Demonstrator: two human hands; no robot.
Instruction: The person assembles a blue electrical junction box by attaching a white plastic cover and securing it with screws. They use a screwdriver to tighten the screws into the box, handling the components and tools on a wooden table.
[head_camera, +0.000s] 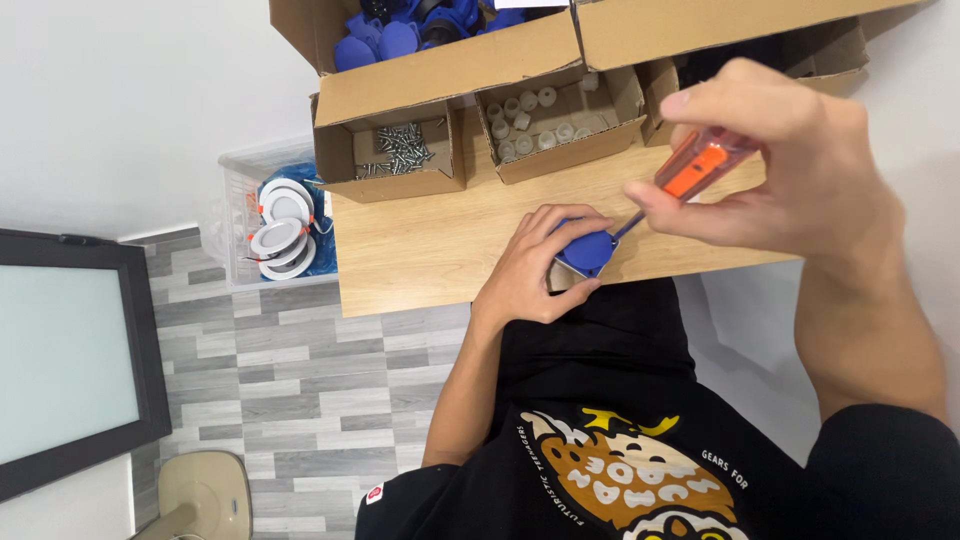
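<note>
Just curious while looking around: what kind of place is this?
Probably a small assembly workshop: a wooden table holds boxes of screws and blue parts, and the right hand drives a screwdriver into a blue part.

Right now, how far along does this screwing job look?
Done, it seems: white round fittings lie in a clear bin beside the table. In hand: the left hand holds a blue part on the table while the right hand works an orange-handled screwdriver into it. Left: a box of screws, white caps and more blue parts wait in open boxes.
</note>
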